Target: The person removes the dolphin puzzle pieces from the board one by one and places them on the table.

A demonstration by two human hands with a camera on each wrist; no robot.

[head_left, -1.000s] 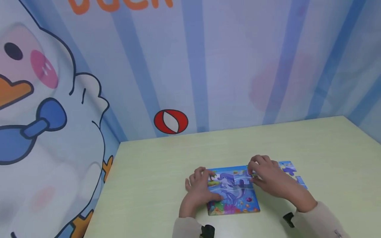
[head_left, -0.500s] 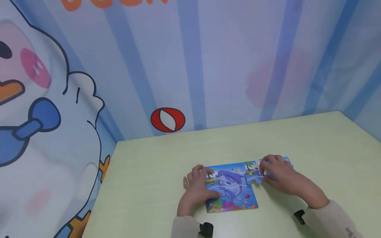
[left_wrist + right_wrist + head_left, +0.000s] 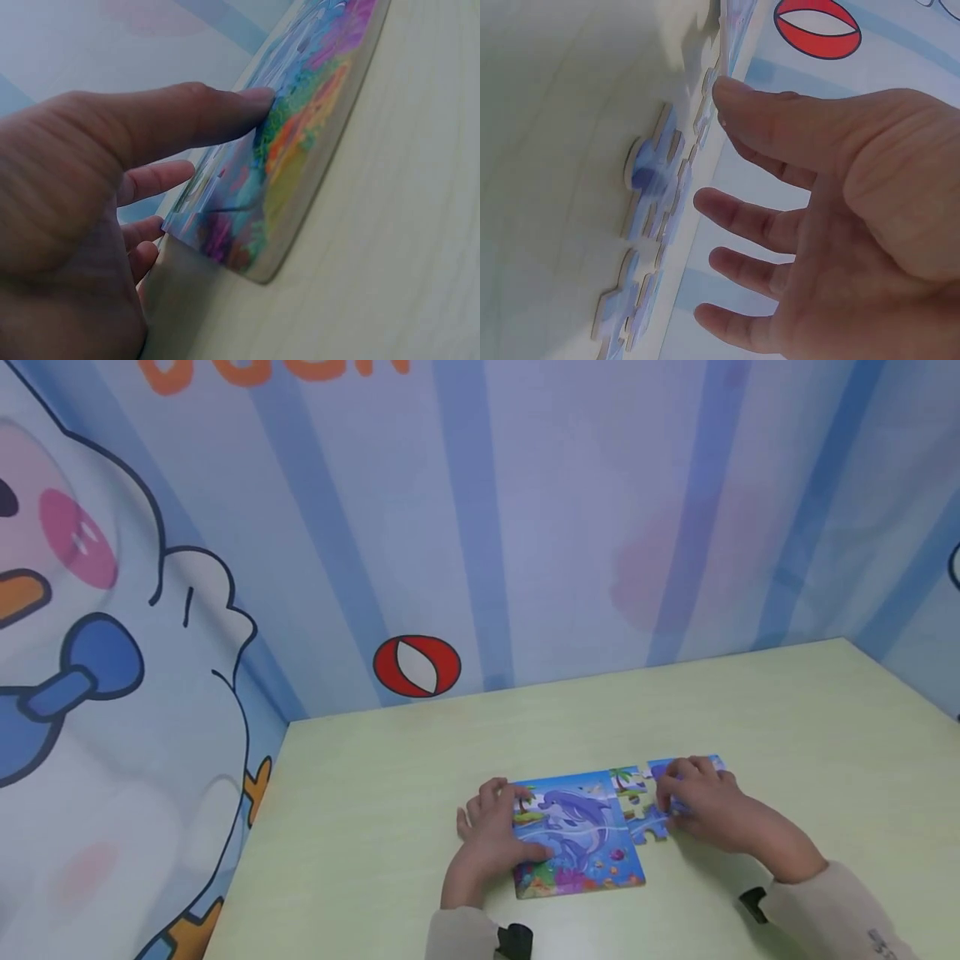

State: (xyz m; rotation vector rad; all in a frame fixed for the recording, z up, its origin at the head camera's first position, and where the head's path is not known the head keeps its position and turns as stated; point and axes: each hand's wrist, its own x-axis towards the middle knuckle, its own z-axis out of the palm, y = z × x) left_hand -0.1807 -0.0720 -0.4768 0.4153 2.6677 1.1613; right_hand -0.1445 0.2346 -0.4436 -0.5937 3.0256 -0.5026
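Observation:
A dolphin picture puzzle board [image 3: 592,822] lies flat on the table, its edge nearest the left wrist camera. My left hand [image 3: 487,837] rests at the board's left side, with the straight thumb [image 3: 217,112] and the index finger on its picture. Several cut puzzle pieces [image 3: 652,176] lie flat in a loose cluster beyond the board's right edge. One blue piece [image 3: 648,825] lies close beside that edge. My right hand [image 3: 708,806] is over the cluster, thumb and index near each other at that piece, other fingers apart. Nothing shows in its grasp; its palm partly hides the cluster.
The pale wooden table [image 3: 390,827] runs on around the board. A printed curtain [image 3: 555,527] with blue stripes, a red ball and a white duck stands along its back and left side. A dark wrist strap [image 3: 514,941] shows at the left sleeve.
A blue piece beside the board has shifted towards the near side, leaving a gap below the palm tree piece. My right hand, earlier over the board, has moved right. The left hand stays on the board.

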